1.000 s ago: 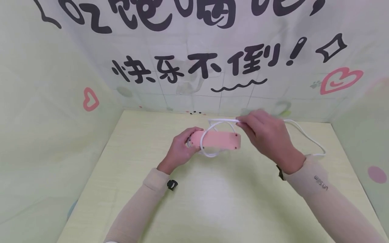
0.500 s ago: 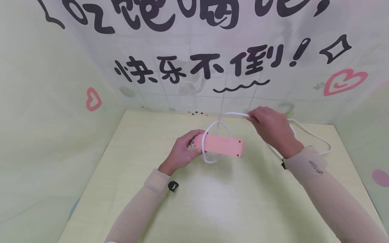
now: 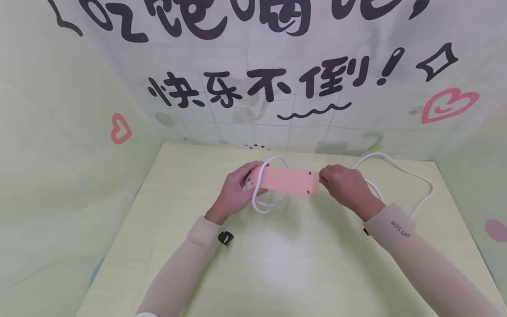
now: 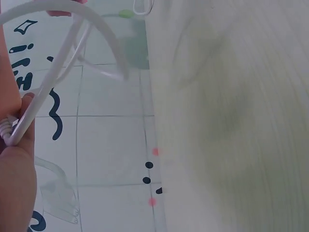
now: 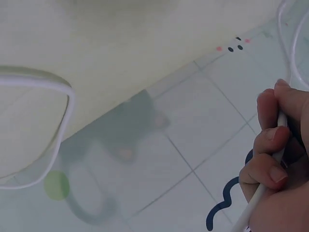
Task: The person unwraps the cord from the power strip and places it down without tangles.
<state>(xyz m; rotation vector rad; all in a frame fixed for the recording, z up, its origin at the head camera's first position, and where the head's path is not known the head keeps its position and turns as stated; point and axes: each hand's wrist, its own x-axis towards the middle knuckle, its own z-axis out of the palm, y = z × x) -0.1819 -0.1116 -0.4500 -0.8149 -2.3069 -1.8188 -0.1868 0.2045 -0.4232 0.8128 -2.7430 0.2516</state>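
My left hand (image 3: 233,193) grips the left end of a pink power strip (image 3: 289,180), held above the table with its screwed underside towards me. A white cord (image 3: 256,193) leaves that end and loops loosely around the strip. In the left wrist view the cord's ribbed sleeve (image 4: 6,129) shows beside the thumb, with the looped cord arching over it. My right hand (image 3: 346,187) is at the strip's right end. Its curled fingers and thumb hold the cord, as the right wrist view shows, with the white cord (image 5: 258,200) running through the fist.
The rest of the cord (image 3: 425,180) trails in a wide curve over the right back of the pale wooden table (image 3: 277,259). Printed curtains (image 3: 253,123) stand close behind the table and along both sides.
My right hand rose and drew the cord to the right, then came down and left to the strip's right end. The cord loop around the strip has shifted. My left hand keeps its grip.
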